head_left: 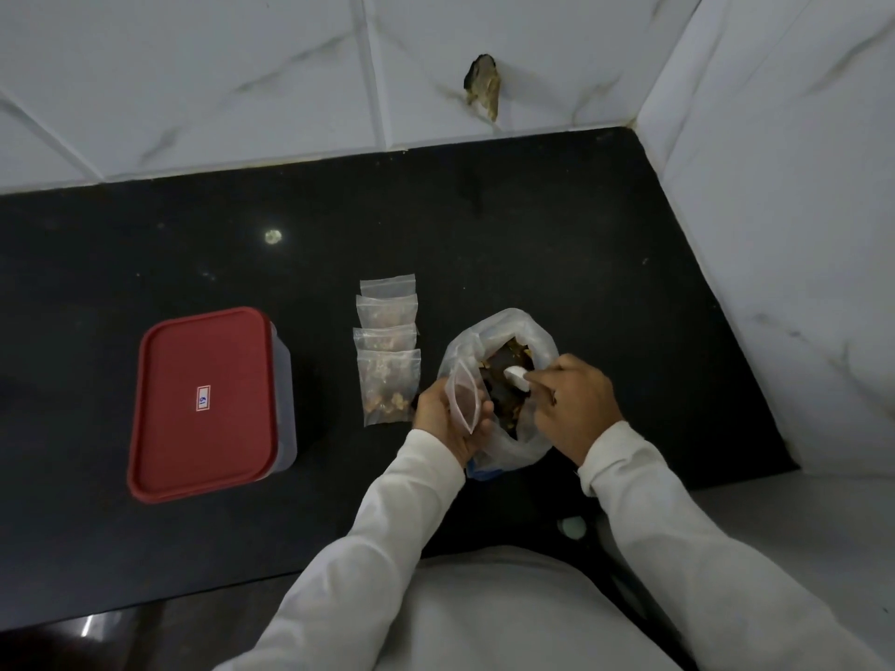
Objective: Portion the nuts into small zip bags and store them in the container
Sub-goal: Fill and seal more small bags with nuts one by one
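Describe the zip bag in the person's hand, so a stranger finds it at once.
On the black counter, find the big plastic bag right of the red-lidded container. At its left edge, the left hand holds a small zip bag open; the four others lie flat.

Your left sleeve (378, 540), right sleeve (678, 535): long, white, loose, creased. Same white on torso garment (484, 617). Bare: left hand (443, 418), right hand (576, 409).

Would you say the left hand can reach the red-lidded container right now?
Probably yes: only filled bags lie between the left hand and the container, though it holds a small zip bag.
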